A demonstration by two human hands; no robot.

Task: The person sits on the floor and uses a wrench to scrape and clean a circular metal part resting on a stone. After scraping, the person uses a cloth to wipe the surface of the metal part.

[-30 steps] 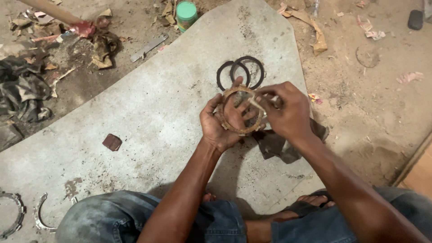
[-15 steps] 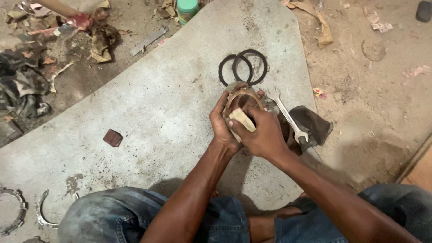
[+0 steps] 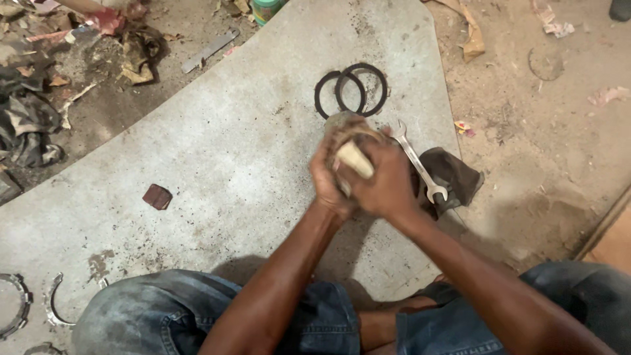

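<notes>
My left hand (image 3: 327, 183) grips a worn brown ring (image 3: 343, 125) from below and holds it above the grey slab (image 3: 197, 151). Over the ring's front lies my right hand (image 3: 388, 184), pressing a pale folded piece (image 3: 355, 159) against it. Most of the ring is hidden by my fingers. Just beyond my hands, two thin dark rings (image 3: 350, 90) lie overlapping on the slab. A silver open-ended wrench (image 3: 419, 163) rests to the right of my hands, partly on a dark cloth (image 3: 457, 176).
A small brown square piece (image 3: 158, 196) lies on the slab at left. Toothed metal rings (image 3: 16, 314) sit at the bottom left. Rags and scraps (image 3: 29, 118) are heaped at the upper left, with a metal strip (image 3: 210, 49) and a green-capped container (image 3: 266, 8) farther back. Dirt floor lies to the right.
My right hand took up the pale piece and moved over the ring's front. Both hands drew together and slightly nearer me, uncovering the wrench and cloth.
</notes>
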